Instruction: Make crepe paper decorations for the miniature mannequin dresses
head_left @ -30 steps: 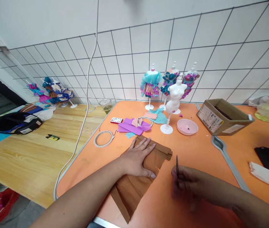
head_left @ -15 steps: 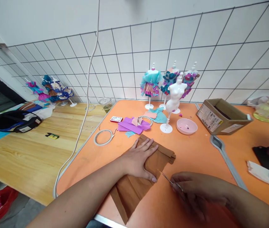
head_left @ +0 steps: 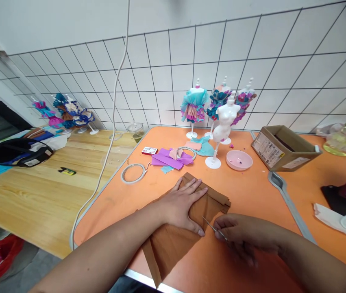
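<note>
A folded brown paper sheet (head_left: 173, 244) lies on the orange table (head_left: 252, 191) near its front edge. My left hand (head_left: 180, 207) presses flat on the sheet, fingers spread. My right hand (head_left: 241, 234) is closed around small scissors (head_left: 212, 228), whose thin blades point left at the sheet's right edge, just beside my left thumb.
Behind stand a bare white mannequin (head_left: 223, 128) and several dressed ones (head_left: 194, 108), a pink bowl (head_left: 239, 160), purple paper scraps (head_left: 171, 158), tape rings (head_left: 133, 173) and a cardboard box (head_left: 284, 146). A white cable (head_left: 112, 106) hangs at left. A wooden table (head_left: 38, 183) adjoins on the left.
My right hand swung the scissors from pointing up to pointing left and moved them up to the brown sheet's edge. My left hand stayed pressed on the sheet.
</note>
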Motion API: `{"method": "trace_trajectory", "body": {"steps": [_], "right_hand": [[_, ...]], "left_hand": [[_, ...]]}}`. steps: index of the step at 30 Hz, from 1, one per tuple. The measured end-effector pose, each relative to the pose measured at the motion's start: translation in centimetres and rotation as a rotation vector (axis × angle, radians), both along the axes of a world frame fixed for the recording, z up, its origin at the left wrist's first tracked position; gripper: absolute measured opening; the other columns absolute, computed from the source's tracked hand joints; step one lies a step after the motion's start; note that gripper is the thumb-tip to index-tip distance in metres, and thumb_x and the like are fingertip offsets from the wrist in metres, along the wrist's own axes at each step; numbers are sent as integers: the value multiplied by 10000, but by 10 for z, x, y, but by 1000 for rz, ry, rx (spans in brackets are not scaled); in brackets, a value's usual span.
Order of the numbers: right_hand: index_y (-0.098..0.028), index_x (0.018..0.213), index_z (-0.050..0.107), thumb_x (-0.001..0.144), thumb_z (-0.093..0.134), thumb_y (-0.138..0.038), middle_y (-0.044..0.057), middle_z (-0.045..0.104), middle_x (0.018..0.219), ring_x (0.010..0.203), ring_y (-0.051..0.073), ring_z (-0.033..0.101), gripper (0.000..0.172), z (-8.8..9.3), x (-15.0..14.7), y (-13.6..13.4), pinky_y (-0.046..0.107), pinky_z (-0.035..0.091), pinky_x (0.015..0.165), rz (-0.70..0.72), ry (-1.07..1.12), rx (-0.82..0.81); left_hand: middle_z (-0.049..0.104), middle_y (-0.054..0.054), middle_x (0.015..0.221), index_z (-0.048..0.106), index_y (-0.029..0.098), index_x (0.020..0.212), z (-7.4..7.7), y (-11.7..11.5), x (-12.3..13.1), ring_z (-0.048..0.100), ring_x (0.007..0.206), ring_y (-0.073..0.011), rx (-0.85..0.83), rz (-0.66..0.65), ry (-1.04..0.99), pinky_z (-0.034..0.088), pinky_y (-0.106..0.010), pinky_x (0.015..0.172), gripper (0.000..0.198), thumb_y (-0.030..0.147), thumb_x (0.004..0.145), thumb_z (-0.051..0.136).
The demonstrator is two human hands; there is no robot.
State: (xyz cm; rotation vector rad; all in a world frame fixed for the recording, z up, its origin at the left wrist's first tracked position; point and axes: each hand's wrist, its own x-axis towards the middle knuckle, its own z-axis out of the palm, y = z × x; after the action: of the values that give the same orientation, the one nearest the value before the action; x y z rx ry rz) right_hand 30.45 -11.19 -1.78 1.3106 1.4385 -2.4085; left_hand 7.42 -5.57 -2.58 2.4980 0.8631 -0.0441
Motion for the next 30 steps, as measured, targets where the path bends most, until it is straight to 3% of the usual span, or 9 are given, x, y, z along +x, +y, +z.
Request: {"method": "trace_trajectory", "body": {"steps": [8, 16, 30], "right_hand": [[-179, 828, 473, 825, 555, -375, -46, 581, 551, 302, 40, 439, 213, -4, -2, 0, 109, 324, 293, -16, 13, 50], [-190, 808, 472, 755, 604, -372, -53, 556, 508, 328, 64, 454, 231, -9, 6, -2, 123, 360, 291, -51, 25, 13], [-196, 816, 424, 813, 570, -414, -48, 564, 496, 320, 71, 494, 262, -9, 2, -3, 129, 407, 310, 12, 3, -38]], "left_hand": [[-30, -143, 1575, 79, 242, 1517, 1, 0, 1, -5, 1443, -370, -16, 5, -5, -83, -609, 1116, 1204, 747, 588, 653], [-47, -146, 1574, 73, 245, 1517, -1, 0, 1, -24, 1445, -365, -24, 6, 3, -81, -621, 1107, 1210, 753, 583, 649], [-54, -133, 1578, 83, 256, 1515, -1, -1, 1, -12, 1442, -378, -33, -27, -14, -110, -630, 1094, 1201, 745, 581, 656]]}}
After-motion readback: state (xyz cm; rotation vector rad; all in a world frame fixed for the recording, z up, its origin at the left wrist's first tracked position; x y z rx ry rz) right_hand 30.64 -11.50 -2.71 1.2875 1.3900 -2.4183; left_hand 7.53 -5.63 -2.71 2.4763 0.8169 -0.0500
